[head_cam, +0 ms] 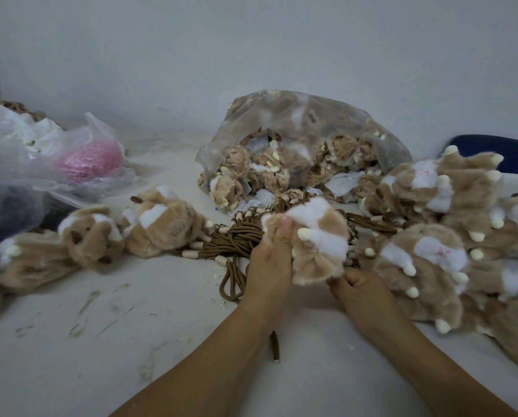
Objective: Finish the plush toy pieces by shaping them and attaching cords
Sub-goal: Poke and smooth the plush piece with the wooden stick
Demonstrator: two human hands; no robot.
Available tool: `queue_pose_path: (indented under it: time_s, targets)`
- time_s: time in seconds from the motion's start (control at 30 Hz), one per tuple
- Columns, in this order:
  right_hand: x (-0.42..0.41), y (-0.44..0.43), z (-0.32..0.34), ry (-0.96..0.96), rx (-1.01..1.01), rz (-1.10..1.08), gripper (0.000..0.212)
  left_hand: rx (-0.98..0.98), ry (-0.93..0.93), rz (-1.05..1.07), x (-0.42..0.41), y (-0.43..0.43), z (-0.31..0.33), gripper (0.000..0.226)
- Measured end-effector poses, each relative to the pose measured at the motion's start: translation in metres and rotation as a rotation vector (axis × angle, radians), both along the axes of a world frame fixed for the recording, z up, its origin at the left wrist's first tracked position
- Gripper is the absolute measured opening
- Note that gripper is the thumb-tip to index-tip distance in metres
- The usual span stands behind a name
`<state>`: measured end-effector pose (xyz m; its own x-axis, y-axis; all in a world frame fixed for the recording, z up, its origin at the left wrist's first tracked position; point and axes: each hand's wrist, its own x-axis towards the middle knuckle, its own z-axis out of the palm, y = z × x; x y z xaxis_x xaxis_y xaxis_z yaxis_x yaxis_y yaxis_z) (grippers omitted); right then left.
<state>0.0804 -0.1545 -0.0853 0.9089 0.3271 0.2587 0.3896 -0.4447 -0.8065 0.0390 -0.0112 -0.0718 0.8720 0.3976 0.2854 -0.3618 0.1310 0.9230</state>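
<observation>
A tan-and-white plush piece point(317, 239) with cream nubs is held up over the table centre. My left hand point(271, 260) grips its left side, thumb pressed into the fur near the top. My right hand point(360, 288) holds its lower right edge from below, fingers curled under the fabric. Behind it lies a tangle of brown cords point(236, 239) with pale beads. A short brown cord end point(275, 346) lies between my forearms. Finished-looking plush pieces point(158, 221) lie to the left, and a large heap of plush pieces point(450, 236) is on the right.
A clear plastic bag point(296, 139) of inside-out plush pieces lies open at the back centre. More plastic bags point(41, 155), one with something pink, sit at the left. A dark blue chair back point(498, 152) shows at the right. The white table point(101, 341) is scuffed.
</observation>
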Motion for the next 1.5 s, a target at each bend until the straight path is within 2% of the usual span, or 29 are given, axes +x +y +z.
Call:
queue_pose_path:
  time_s: [0.07,0.2,0.37,0.47,0.57,0.83,0.97,1.03,1.1,1.17,1.33,1.5]
  targets:
    - [-0.001,0.001,0.0,-0.008,0.006,0.014,0.043,0.016,0.015,0.01,0.001,-0.002,0.0,0.038]
    - [0.0,0.0,-0.001,-0.022,-0.034,0.008,0.047,0.066,0.012,0.091,0.001,0.0,-0.005,0.06]
    - [0.004,-0.011,0.001,-0.093,-0.131,0.003,0.055,0.026,0.03,0.14,-0.001,0.006,-0.004,0.061]
    - [0.006,-0.016,0.004,-0.127,-0.096,0.006,0.064,0.049,0.053,0.09,-0.003,0.006,-0.002,0.069]
    - [0.007,-0.015,0.004,-0.121,-0.081,0.014,0.06,0.051,0.069,0.028,-0.004,0.007,-0.002,0.074]
    - [-0.001,-0.004,0.002,-0.093,-0.05,-0.006,0.048,0.077,0.075,0.029,-0.003,0.004,0.0,0.051]
    - [-0.002,0.001,-0.009,-0.088,-0.05,-0.076,0.056,0.076,0.112,0.081,0.006,0.007,-0.009,0.064]
    - [-0.001,0.0,-0.008,-0.105,-0.08,-0.089,0.058,0.108,0.095,0.078,0.005,0.008,-0.01,0.056]
    - [0.003,-0.005,-0.007,-0.146,-0.095,-0.109,0.05,0.131,0.074,0.051,0.004,0.009,-0.009,0.04]
    - [0.009,-0.009,-0.006,-0.162,-0.094,-0.127,0.048,0.087,0.061,0.02,0.004,0.01,-0.007,0.027]
    - [0.011,-0.011,-0.009,-0.189,-0.102,-0.101,0.057,-0.027,0.026,-0.088,0.005,0.016,-0.006,0.037]
    - [0.009,-0.011,-0.006,-0.216,-0.096,-0.094,0.053,-0.081,0.045,-0.13,0.005,0.018,-0.003,0.036]
